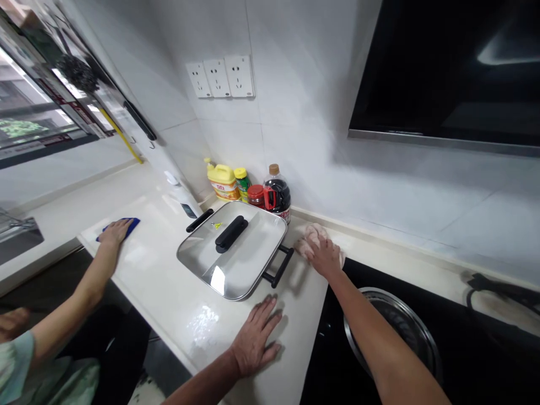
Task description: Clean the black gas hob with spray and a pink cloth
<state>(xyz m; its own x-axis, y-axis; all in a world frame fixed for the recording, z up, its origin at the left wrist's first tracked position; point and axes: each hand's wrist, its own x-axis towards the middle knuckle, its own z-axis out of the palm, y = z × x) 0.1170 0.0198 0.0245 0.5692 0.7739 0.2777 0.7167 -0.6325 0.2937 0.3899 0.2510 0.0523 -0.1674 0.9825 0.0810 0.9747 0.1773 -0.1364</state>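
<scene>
My left hand [255, 340] lies flat on the white countertop [169, 304], its fingers spread and nothing in them. Just beyond its fingertips stands a square pan with a glass lid [196, 250], a black lid knob and black side handles. My right hand [325, 257] presses a crumpled pale pink cloth [311, 235] onto the counter near the wall, with its fingers curled over the fabric. The cloth is beside the pan's right handle [278, 269] and the back corner of the black cooktop [337, 315].
At the left, a co-worker's hand [116, 229] rests on a blue cloth [134, 226]. Behind the pan stand a yellow jug [223, 181], a green bottle [242, 183], a red-lidded jar [255, 194] and a dark sauce bottle [278, 188]. A metal burner ring [422, 332] sits on the cooktop.
</scene>
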